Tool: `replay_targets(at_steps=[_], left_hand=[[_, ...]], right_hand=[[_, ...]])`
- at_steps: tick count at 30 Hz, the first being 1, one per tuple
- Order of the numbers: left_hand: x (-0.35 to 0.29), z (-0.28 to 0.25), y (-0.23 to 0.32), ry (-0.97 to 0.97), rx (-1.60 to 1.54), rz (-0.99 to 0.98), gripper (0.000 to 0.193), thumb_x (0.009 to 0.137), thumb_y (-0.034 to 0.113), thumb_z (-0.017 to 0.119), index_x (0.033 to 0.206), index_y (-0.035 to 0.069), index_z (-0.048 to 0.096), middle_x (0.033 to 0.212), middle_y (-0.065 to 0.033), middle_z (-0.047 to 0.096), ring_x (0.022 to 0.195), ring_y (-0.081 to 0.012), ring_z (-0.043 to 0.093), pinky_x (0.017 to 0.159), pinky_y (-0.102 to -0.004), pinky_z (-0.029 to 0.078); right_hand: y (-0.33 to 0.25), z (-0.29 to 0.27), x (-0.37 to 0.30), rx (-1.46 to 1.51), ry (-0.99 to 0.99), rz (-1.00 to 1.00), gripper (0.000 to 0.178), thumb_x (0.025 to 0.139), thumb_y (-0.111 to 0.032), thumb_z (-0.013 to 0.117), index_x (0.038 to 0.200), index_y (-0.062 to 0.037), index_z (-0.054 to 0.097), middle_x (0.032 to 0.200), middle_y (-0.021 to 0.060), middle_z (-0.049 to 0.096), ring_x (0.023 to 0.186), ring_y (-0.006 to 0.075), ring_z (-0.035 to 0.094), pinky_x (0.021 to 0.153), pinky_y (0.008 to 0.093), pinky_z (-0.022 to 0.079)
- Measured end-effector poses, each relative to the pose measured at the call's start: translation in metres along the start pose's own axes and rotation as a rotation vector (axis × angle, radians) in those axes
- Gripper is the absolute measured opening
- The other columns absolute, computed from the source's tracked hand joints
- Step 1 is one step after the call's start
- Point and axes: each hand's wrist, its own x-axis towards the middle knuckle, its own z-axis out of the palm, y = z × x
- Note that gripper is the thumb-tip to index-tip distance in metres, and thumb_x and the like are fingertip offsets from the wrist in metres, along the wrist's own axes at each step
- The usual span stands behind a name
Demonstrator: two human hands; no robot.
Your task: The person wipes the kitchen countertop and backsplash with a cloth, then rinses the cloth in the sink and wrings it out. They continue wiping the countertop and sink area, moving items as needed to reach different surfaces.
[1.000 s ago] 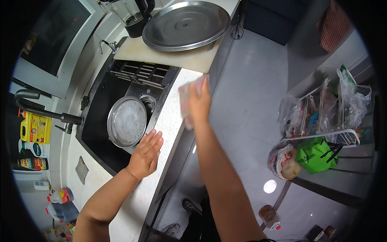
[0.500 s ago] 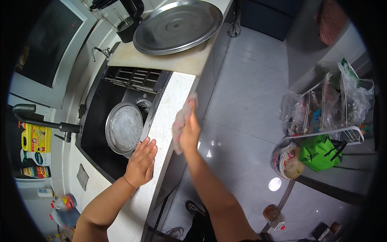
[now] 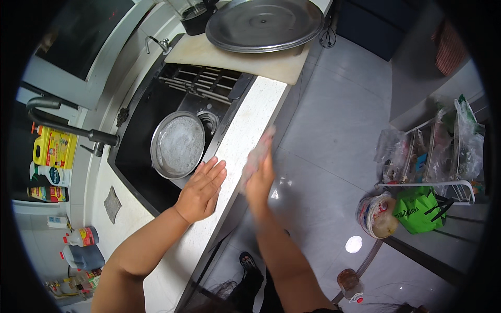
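Note:
My left hand point(image 3: 202, 192) lies flat on the white countertop point(image 3: 261, 104) beside the sink, its fingers stretched out and holding nothing. In my right hand point(image 3: 260, 180) is a pale, pinkish rag point(image 3: 257, 159), pressed along the counter's front edge. The rag is blurred, and part of it is hidden by the hand. Left of my hands, a round metal basin point(image 3: 180, 146) with foamy water sits in the dark sink point(image 3: 135, 169).
A dark faucet point(image 3: 73, 128) rises behind the sink. A large round metal lid point(image 3: 266, 23) rests over a cutting board point(image 3: 193, 52). A grey scouring pad point(image 3: 112, 205) lies on the counter. On the floor at right are a bucket point(image 3: 376, 214), a green bag point(image 3: 420, 208) and a bottle point(image 3: 349, 284).
The view has shifted, so the counter and sink appear farther right and higher. My right hand with the rag has slid a little nearer along the edge; my left hand stays on the counter.

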Motion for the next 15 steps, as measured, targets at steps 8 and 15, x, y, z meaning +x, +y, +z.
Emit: replay_targets(at_steps=[8, 15], left_hand=[[-0.008, 0.002, -0.001, 0.04, -0.006, -0.007, 0.038, 0.088, 0.006, 0.054, 0.125, 0.002, 0.058, 0.136, -0.0139, 0.054, 0.131, -0.0367, 0.045, 0.109, -0.0505, 0.033], [-0.066, -0.037, 0.035, 0.034, -0.072, -0.131, 0.032, 0.09, 0.009, 0.055, 0.121, 0.004, 0.062, 0.134, -0.0125, 0.056, 0.131, -0.0332, 0.046, 0.111, -0.0495, 0.03]], right_hand=[[-0.015, -0.004, -0.207, -0.306, -0.17, -0.098, 0.047, 0.097, -0.002, 0.039, 0.142, 0.0094, 0.033, 0.15, 0.024, 0.035, 0.139, 0.0303, 0.035, 0.112, 0.0362, 0.029], [-0.034, -0.011, -0.039, -0.265, -0.012, -0.053, 0.046, 0.095, -0.012, 0.051, 0.137, 0.0061, 0.045, 0.14, 0.0241, 0.047, 0.129, 0.0319, 0.049, 0.105, 0.0351, 0.039]])
